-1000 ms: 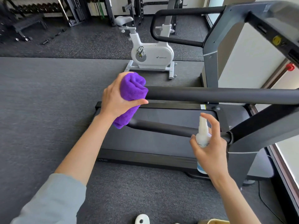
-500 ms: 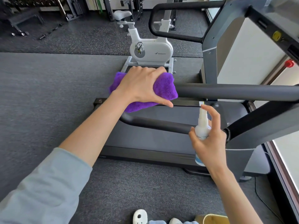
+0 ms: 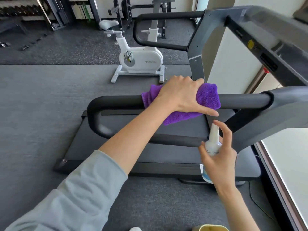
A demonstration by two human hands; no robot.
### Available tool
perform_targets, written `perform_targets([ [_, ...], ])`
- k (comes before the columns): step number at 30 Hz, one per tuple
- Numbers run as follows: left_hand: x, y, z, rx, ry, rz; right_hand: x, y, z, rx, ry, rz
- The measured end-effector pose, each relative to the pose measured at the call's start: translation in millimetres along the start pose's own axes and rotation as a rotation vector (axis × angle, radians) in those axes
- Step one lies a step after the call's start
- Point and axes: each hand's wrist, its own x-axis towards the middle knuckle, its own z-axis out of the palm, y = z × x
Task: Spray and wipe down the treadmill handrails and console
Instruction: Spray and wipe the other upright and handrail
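Head view: the left hand (image 3: pixel 181 95) presses a folded purple microfibre cloth (image 3: pixel 207 97) around the upper bar of the black padded looped handrail (image 3: pixel 116 100), fingers clenched over cloth and bar. The right hand (image 3: pixel 218 157) grasps a small white plastic spray bottle (image 3: pixel 213 144) beside the lower bar, 1 finger arched by the nozzle.

Risk: the nozzle direction cannot be told; a misaimed spray would wet the grey treadmill belt (image 3: pixel 166 124). The console is largely out of frame.

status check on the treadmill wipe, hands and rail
Left hand pressing purple cloth on near handrail. Right hand holding spray bottle upright, below rail. Nothing blocking.
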Motion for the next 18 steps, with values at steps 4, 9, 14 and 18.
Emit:
perform_targets([
  [4,31,38,3,-0.02,-0.005,0.051,-2,17,-18,-0.055,0.034,0.056],
  [9,59,81,6,-0.004,0.026,0.1,-7,25,-34,-0.04,0.029,0.102],
  [14,62,94,7,-0.055,0.058,0.08,-3,17,-42,-0.095,0.045,0.087],
  [18,51,68,5,-0.166,-0.007,-0.007,-6,11,-41,-0.103,0.06,0.076],
])
